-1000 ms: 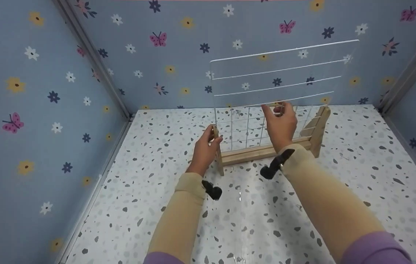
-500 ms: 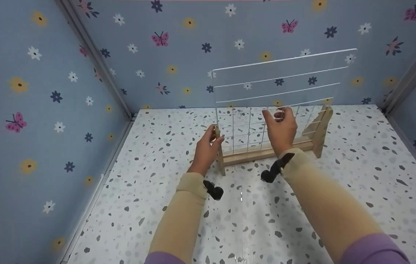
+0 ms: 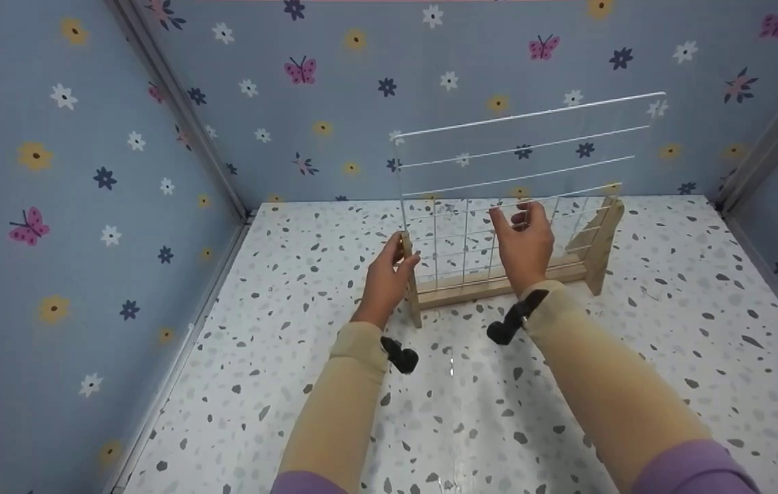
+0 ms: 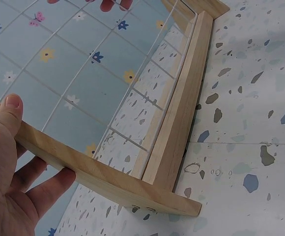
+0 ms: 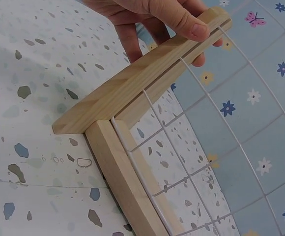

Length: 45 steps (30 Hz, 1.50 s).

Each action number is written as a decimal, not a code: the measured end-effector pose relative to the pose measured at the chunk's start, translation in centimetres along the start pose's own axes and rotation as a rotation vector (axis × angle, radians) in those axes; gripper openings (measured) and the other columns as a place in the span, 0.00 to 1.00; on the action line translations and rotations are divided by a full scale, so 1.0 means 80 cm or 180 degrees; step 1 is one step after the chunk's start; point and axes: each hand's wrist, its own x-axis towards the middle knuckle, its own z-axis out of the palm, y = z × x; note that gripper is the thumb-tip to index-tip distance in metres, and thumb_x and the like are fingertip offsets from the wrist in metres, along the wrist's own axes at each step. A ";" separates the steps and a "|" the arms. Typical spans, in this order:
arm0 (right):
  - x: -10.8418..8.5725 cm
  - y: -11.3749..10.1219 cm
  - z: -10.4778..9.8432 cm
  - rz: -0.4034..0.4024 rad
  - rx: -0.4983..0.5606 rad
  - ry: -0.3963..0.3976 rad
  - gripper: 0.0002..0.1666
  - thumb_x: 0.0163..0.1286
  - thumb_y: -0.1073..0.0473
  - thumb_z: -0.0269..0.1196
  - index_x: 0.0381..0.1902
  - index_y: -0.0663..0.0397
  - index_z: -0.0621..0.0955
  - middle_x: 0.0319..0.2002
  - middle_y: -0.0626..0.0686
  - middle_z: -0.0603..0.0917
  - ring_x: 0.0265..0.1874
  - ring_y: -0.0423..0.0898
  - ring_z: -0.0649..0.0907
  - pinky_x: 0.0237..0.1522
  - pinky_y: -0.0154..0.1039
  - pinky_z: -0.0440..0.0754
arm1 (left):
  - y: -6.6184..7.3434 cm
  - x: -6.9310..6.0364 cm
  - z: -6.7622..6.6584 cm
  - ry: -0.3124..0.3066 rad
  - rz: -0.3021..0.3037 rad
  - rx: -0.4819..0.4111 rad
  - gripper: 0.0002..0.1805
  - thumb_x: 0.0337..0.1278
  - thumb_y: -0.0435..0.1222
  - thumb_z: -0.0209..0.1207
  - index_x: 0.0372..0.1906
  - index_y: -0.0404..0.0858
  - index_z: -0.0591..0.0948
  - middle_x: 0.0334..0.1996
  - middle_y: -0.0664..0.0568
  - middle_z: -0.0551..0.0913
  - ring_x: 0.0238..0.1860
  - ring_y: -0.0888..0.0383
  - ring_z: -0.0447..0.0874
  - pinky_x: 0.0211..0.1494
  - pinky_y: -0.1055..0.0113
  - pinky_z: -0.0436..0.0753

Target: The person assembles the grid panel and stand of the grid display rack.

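Note:
A white wire grid (image 3: 547,112) stands upright in a wooden stand (image 3: 464,294), its bottom wire along the groove of the base bar. My left hand (image 3: 384,281) grips the stand's left side panel (image 4: 103,174). The thumb (image 4: 12,109) lies on the panel's near edge and the fingers curl round its outer face. In the right wrist view the same left hand (image 5: 152,19) grips that panel. My right hand (image 3: 526,243) pinches the grid's wires right of the middle. Only some of its fingertips (image 4: 114,4) show at the top of the left wrist view.
The stand's right side panel (image 3: 602,243) leans up at the far end of the bar. A speckled white tabletop (image 3: 293,384) lies beneath. Blue floral walls (image 3: 320,89) rise behind and at both sides, with grey corner strips.
The wire grid has come down a little, mostly in the first half second, and my right hand has moved down with it. My left hand has kept its grip on the stand's side panel.

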 end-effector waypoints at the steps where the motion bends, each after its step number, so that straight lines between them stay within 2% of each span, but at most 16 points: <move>1: 0.000 0.000 0.000 0.0003 0.0001 0.0002 0.31 0.66 0.36 0.68 0.55 0.50 0.75 0.44 0.52 0.77 0.42 0.46 0.77 0.41 0.40 0.78 | 0.000 0.000 0.000 0.0006 0.0002 0.0002 0.36 0.77 0.48 0.53 0.82 0.50 0.54 0.74 0.53 0.68 0.73 0.56 0.66 0.71 0.56 0.73; 13: -0.001 0.003 0.000 -0.0003 -0.0060 -0.0058 0.33 0.66 0.34 0.67 0.57 0.49 0.74 0.46 0.51 0.78 0.44 0.46 0.77 0.44 0.40 0.78 | -0.001 0.000 0.000 0.0014 0.0016 0.0010 0.36 0.77 0.47 0.53 0.81 0.50 0.55 0.74 0.52 0.68 0.73 0.55 0.66 0.71 0.56 0.73; 19: 0.003 0.008 -0.013 -0.0057 0.0190 -0.0257 0.34 0.67 0.39 0.69 0.61 0.51 0.73 0.51 0.54 0.79 0.49 0.47 0.78 0.49 0.40 0.80 | 0.002 0.001 0.000 -0.0006 0.0018 0.0026 0.35 0.77 0.47 0.53 0.82 0.50 0.55 0.74 0.52 0.68 0.73 0.55 0.67 0.70 0.54 0.74; 25: 0.010 0.021 -0.039 -0.0167 0.0313 -0.0486 0.38 0.67 0.40 0.69 0.67 0.50 0.70 0.58 0.53 0.78 0.57 0.49 0.80 0.57 0.43 0.81 | 0.001 0.002 0.000 -0.0028 0.0013 -0.0039 0.36 0.77 0.47 0.53 0.82 0.48 0.54 0.74 0.51 0.67 0.73 0.54 0.66 0.71 0.55 0.73; 29: 0.016 0.025 -0.060 -0.0238 0.0111 -0.0517 0.38 0.68 0.38 0.67 0.68 0.49 0.70 0.60 0.52 0.78 0.58 0.49 0.81 0.59 0.44 0.81 | 0.004 0.003 0.002 -0.0019 -0.0082 -0.0121 0.36 0.77 0.46 0.53 0.82 0.48 0.54 0.74 0.50 0.67 0.74 0.54 0.65 0.72 0.55 0.71; 34: 0.024 0.028 -0.088 -0.0270 -0.0138 -0.0526 0.38 0.67 0.32 0.64 0.65 0.47 0.72 0.58 0.50 0.79 0.54 0.47 0.82 0.57 0.41 0.81 | 0.008 0.000 0.004 0.0062 -0.0202 -0.0199 0.35 0.77 0.44 0.54 0.81 0.49 0.55 0.74 0.49 0.67 0.74 0.52 0.65 0.73 0.54 0.71; 40: 0.042 0.034 -0.127 -0.0314 -0.0044 -0.0432 0.33 0.71 0.36 0.62 0.65 0.47 0.72 0.55 0.51 0.79 0.50 0.44 0.83 0.51 0.34 0.82 | 0.017 -0.006 0.006 0.0243 -0.0207 -0.0372 0.32 0.75 0.44 0.57 0.78 0.48 0.62 0.70 0.49 0.70 0.70 0.50 0.71 0.66 0.57 0.78; 45: 0.061 0.041 -0.160 -0.0247 0.0261 -0.0145 0.26 0.80 0.39 0.50 0.63 0.49 0.74 0.52 0.53 0.80 0.48 0.44 0.83 0.51 0.36 0.82 | 0.025 -0.011 0.002 0.0425 -0.0064 -0.0669 0.27 0.76 0.49 0.54 0.73 0.48 0.68 0.65 0.50 0.72 0.65 0.52 0.74 0.62 0.57 0.80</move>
